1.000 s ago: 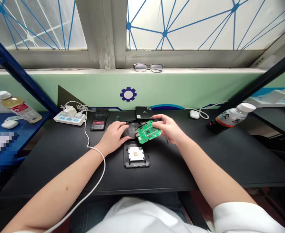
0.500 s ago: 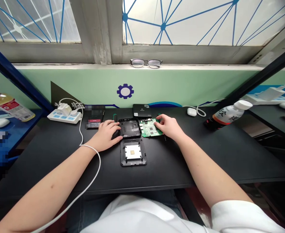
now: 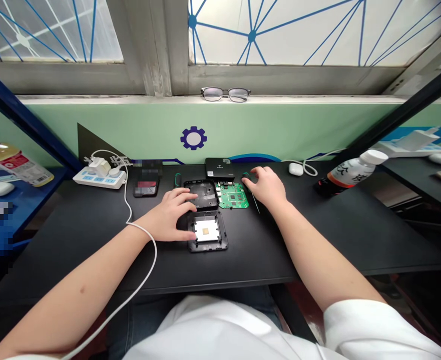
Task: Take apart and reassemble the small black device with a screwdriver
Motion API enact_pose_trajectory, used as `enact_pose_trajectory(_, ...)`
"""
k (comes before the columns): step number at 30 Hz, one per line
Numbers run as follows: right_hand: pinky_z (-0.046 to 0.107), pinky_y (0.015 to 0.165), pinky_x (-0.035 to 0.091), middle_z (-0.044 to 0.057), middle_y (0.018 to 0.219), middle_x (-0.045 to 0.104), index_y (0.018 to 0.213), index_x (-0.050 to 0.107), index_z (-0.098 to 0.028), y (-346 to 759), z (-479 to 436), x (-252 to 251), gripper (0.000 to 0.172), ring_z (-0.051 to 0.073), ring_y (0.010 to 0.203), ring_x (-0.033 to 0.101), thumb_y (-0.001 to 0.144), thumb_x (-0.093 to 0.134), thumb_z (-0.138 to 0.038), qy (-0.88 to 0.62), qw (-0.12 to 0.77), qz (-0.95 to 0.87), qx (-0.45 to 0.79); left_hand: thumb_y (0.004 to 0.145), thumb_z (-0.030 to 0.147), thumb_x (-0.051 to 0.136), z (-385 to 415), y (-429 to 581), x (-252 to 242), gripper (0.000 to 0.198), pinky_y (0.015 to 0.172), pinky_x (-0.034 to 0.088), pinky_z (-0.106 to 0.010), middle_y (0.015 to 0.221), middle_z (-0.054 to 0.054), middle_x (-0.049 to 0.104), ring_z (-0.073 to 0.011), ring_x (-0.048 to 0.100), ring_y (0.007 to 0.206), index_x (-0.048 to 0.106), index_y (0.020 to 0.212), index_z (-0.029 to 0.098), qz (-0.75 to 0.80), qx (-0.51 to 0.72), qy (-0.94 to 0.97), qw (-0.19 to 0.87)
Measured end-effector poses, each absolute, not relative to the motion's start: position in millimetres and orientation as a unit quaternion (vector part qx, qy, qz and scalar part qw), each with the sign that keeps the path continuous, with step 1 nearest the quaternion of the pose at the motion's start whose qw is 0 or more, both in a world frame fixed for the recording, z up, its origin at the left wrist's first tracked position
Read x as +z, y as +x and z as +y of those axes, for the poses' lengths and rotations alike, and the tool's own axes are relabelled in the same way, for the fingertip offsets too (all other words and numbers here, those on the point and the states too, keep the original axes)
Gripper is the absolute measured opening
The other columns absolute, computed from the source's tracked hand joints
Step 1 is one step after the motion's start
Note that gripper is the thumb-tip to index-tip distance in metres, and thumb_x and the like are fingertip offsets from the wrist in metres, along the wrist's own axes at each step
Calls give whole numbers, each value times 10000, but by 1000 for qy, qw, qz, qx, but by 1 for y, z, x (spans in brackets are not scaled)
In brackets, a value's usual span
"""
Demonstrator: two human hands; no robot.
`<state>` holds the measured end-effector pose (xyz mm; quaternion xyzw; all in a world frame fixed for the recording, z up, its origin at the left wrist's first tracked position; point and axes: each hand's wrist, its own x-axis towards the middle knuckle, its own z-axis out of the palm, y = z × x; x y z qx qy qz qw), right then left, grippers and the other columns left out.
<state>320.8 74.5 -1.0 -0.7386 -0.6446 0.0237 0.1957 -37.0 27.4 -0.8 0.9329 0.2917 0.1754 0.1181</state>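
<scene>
Head; black box [image 3: 220, 169] behind circuit board [image 3: 234, 196]; right hand [image 3: 269, 187] seemingly on screwdriver [image 3: 246, 176]

A loose white shirt [image 3: 212, 332] falls in soft creases, its right sleeve [image 3: 370, 325] short. Dark blue denim trousers [image 3: 135, 317] show just left of the shirt. Left hand [image 3: 169, 216] and right hand [image 3: 268, 188] are bare.

On the desk [image 3: 265, 255], the casing [image 3: 203, 194] lies behind the cover [image 3: 207, 231] and left of the circuit board [image 3: 234, 196].
</scene>
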Motion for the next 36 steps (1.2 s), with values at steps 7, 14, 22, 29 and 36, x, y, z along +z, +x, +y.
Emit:
enact_pose_trajectory(7, 435, 978, 577, 133, 1083, 791, 1348, 701, -145, 325, 80, 1, 463, 273, 969, 729, 909, 729, -289, -735, 278, -608, 115, 776, 563, 953, 18, -28, -2, 488, 1217, 404, -712, 1538, -171, 651, -473, 451, 1547, 748, 1065, 228, 261, 146, 946, 122)
enact_pose_trajectory(14, 346, 746, 628, 41, 1040, 709, 1512, 590, -275, 266, 40, 35, 523, 181, 810, 671, 995, 580, -357, -523, 513, -659, 173, 757, 567, 967, 21, -26, -7, 480, 1224, 412, -684, 1502, -159, 680, -448, 481, 1524, 769, 1045, 239, 261, 171, 941, 132)
enact_pose_trajectory(22, 308, 662, 686, 64, 1088, 689, 1471, 640, -317, 207, 15, 38, 431, 188, 882, 647, 1045, 590, -347, -295, 528, -779, 163, 752, 607, 965, 27, -27, -12, 519, 1209, 423, -691, 1382, -162, 721, -451, 502, 1485, 781, 1063, 234, 266, 166, 943, 114)
enact_pose_trajectory(29, 310, 669, 705, 66, 1044, 697, 1472, 640, -299, 203, 16, 17, 419, 182, 844, 647, 1060, 581, -346, -311, 549, -762, 144, 789, 556, 955, 29, -30, -12, 435, 1225, 432, -671, 1353, -148, 714, -438, 509, 1475, 799, 1050, 245, 257, 172, 944, 114)
enact_pose_trajectory(36, 314, 698, 719, 81, 1136, 712, 1496, 625, -306, 201, 16, 13, 438, 190, 923, 667, 1059, 585, -297, -283, 545, -779, 128, 815, 573, 931, 27, -30, -11, 483, 1209, 448, -659, 1330, -154, 723, -443, 511, 1457, 792, 1130, 235, 256, 155, 947, 113)
